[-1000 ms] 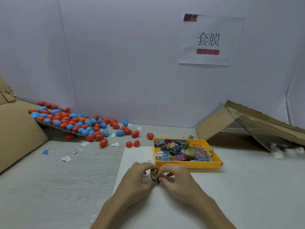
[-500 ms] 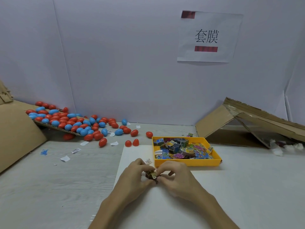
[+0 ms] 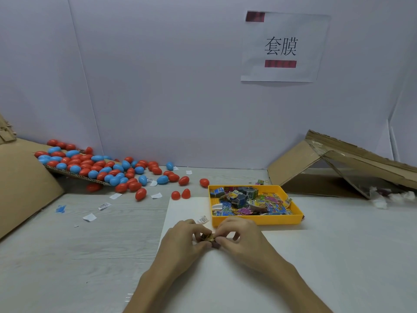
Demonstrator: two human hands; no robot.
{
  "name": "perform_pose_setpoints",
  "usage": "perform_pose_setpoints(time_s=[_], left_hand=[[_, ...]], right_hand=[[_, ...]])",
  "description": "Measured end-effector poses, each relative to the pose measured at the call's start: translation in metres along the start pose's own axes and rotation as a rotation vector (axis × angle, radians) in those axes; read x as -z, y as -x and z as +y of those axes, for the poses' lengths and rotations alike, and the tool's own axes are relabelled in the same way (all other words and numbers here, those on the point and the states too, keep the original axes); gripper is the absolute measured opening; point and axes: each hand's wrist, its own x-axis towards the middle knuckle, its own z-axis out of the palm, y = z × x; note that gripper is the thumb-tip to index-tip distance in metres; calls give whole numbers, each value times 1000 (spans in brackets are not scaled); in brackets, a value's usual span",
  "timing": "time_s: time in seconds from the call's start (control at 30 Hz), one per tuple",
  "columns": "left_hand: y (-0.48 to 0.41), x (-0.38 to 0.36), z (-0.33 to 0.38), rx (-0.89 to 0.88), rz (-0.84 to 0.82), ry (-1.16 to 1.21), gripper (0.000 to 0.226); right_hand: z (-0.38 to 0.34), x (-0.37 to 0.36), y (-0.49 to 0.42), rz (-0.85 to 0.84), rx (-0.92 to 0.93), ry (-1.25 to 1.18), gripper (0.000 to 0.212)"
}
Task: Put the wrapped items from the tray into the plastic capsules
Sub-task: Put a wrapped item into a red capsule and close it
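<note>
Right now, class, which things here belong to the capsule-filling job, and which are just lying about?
Job: yellow tray, wrapped items in it, the wrapped item pinched by left hand and right hand, red and blue capsules.
Lying about: paper scraps, folded cardboard, wall sign.

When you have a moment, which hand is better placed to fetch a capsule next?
Probably the left hand. Both hands pinch the wrapped item, but the capsule pile lies to the left and two red capsules sit just beyond that hand, while the yellow tray stands ahead of the right hand.
</note>
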Motion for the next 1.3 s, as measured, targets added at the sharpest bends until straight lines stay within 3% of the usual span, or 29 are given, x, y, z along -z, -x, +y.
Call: perform_pose_setpoints(time_s=[0.13, 0.63, 0.83, 1.0, 1.17, 1.3], left_hand=[[1, 2, 2, 16, 22, -54, 28], [2, 4, 8, 24, -11, -119, 25], [1, 8, 7, 46, -23, -127, 24], [2, 8, 6, 51, -43, -100, 25], [3, 6, 9, -12, -15, 159, 37], [2, 10, 17, -8, 37, 403, 17]], right_hand=[[1, 1, -1, -1, -18, 13, 8], [-3, 10, -3, -16, -130, -7, 8], [-5, 25, 0, 24, -203, -70, 25], [-11, 30, 1, 77, -193, -164, 10], [-16, 31, -1, 118, -236, -297, 11], [-23, 34, 0, 124, -242, -456, 22]])
